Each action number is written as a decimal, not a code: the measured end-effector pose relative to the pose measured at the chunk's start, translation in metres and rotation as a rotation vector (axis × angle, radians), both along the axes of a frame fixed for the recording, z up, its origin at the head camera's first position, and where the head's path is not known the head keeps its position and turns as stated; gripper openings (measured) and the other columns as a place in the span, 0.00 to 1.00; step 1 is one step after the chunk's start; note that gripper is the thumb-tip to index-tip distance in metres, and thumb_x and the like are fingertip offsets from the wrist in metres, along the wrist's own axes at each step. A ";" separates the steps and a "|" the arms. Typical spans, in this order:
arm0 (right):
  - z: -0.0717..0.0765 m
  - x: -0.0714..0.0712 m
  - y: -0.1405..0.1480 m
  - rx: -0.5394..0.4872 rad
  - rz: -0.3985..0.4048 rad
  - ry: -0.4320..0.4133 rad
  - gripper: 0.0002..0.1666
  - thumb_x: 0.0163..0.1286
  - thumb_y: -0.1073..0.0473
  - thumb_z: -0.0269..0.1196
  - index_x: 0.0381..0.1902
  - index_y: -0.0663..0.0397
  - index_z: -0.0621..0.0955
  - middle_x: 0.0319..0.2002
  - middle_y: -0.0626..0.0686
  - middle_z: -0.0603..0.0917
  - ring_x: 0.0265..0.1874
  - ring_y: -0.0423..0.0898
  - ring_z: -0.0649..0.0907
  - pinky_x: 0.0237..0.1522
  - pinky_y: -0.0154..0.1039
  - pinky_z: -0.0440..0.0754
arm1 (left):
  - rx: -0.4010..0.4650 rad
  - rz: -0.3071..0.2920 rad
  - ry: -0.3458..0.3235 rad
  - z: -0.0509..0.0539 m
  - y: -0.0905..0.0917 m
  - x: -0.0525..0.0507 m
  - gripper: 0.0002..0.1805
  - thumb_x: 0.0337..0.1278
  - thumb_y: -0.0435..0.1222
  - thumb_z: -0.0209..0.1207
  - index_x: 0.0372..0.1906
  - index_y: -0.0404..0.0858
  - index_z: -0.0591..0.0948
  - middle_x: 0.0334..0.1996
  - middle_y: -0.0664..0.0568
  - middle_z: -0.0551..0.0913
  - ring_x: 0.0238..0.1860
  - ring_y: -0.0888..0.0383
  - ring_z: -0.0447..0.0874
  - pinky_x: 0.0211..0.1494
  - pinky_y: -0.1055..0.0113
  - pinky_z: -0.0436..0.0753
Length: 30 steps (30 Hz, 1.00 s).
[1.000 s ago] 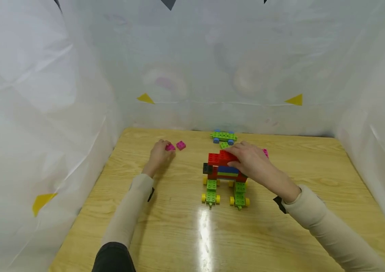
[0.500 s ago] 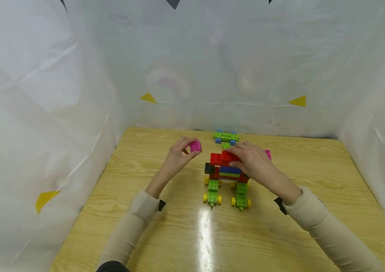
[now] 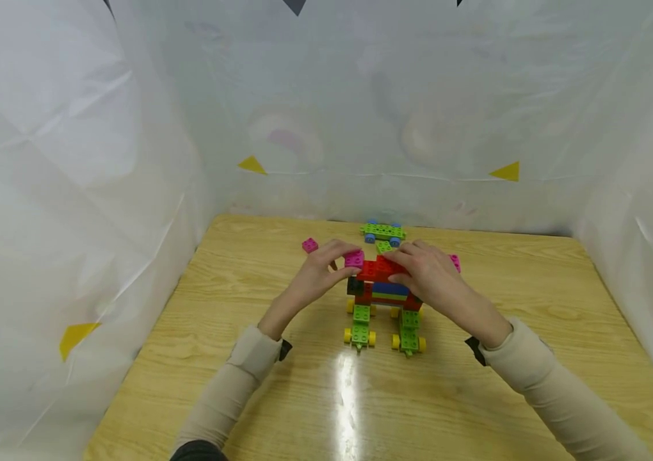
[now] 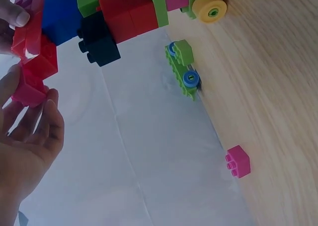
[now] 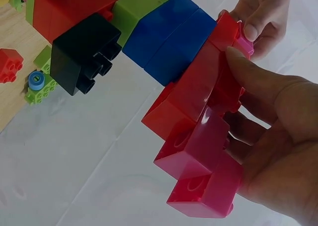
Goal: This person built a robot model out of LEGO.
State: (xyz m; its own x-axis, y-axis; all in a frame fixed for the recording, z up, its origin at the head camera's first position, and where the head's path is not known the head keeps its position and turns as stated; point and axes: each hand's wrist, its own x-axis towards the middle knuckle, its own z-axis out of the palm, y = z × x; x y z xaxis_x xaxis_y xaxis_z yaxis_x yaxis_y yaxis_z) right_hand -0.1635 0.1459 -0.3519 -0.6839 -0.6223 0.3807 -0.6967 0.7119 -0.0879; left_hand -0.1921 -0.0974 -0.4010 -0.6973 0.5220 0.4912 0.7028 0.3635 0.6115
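A toy-brick model (image 3: 391, 289) stands on the table on green wheeled bases, with red, blue, green and black bricks above. My left hand (image 3: 315, 275) pinches a pink brick (image 3: 354, 258) at the left end of the model's red top row. In the left wrist view, this pink brick (image 4: 31, 89) meets the red bricks; whether it is pressed on fully I cannot tell. My right hand (image 3: 436, 275) grips the red bricks (image 3: 386, 266) on top from the right. Two stepped pink bricks (image 5: 201, 146) extend from the red row beside the right palm.
A loose pink brick (image 3: 310, 245) lies behind my left hand. Behind the model stand a green wheeled base (image 3: 383, 231) with blue wheels and a small green brick (image 3: 384, 246). A loose red brick (image 5: 10, 65) appears in the right wrist view. White sheeting (image 3: 372, 128) encloses the table.
My left hand has picked up a pink brick from the table's left and carried it right to the model's red top. The right hand has kept its grip there.
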 end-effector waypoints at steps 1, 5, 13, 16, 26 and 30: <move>0.000 0.000 0.000 0.001 -0.001 0.000 0.24 0.56 0.57 0.73 0.50 0.58 0.83 0.40 0.56 0.84 0.35 0.52 0.79 0.37 0.46 0.80 | -0.001 -0.007 -0.001 0.001 0.000 0.000 0.20 0.62 0.36 0.61 0.58 0.38 0.78 0.51 0.50 0.79 0.46 0.58 0.76 0.39 0.67 0.79; 0.000 0.000 0.000 -0.004 0.001 -0.001 0.24 0.56 0.58 0.73 0.50 0.59 0.84 0.40 0.56 0.84 0.35 0.53 0.79 0.36 0.46 0.80 | -0.004 -0.033 0.000 0.003 0.000 0.001 0.20 0.62 0.35 0.61 0.58 0.38 0.79 0.51 0.49 0.79 0.48 0.58 0.77 0.40 0.64 0.80; 0.002 0.003 0.000 -0.014 0.007 0.002 0.23 0.55 0.58 0.73 0.49 0.59 0.84 0.41 0.57 0.84 0.35 0.53 0.79 0.35 0.46 0.80 | -0.046 -0.035 0.047 0.005 0.002 0.003 0.20 0.61 0.33 0.62 0.57 0.34 0.79 0.51 0.46 0.79 0.46 0.55 0.77 0.40 0.57 0.81; 0.002 0.005 0.000 -0.019 0.012 0.008 0.23 0.55 0.58 0.73 0.49 0.59 0.84 0.40 0.57 0.84 0.34 0.52 0.79 0.34 0.45 0.80 | -0.060 -0.045 0.098 0.006 0.002 0.004 0.19 0.60 0.33 0.63 0.57 0.33 0.79 0.50 0.46 0.79 0.47 0.54 0.77 0.43 0.57 0.81; 0.003 0.009 -0.001 -0.021 0.009 0.005 0.23 0.57 0.59 0.72 0.50 0.60 0.83 0.41 0.57 0.84 0.36 0.53 0.79 0.36 0.46 0.80 | -0.077 -0.057 0.175 0.005 0.002 0.006 0.19 0.60 0.33 0.63 0.56 0.34 0.79 0.49 0.47 0.78 0.49 0.56 0.76 0.49 0.67 0.76; 0.002 0.010 -0.001 -0.022 0.010 0.010 0.23 0.56 0.59 0.72 0.50 0.60 0.83 0.40 0.57 0.83 0.36 0.53 0.79 0.35 0.46 0.80 | -0.073 -0.058 0.153 0.003 0.001 0.007 0.19 0.61 0.33 0.62 0.57 0.35 0.78 0.50 0.47 0.76 0.47 0.56 0.75 0.46 0.67 0.77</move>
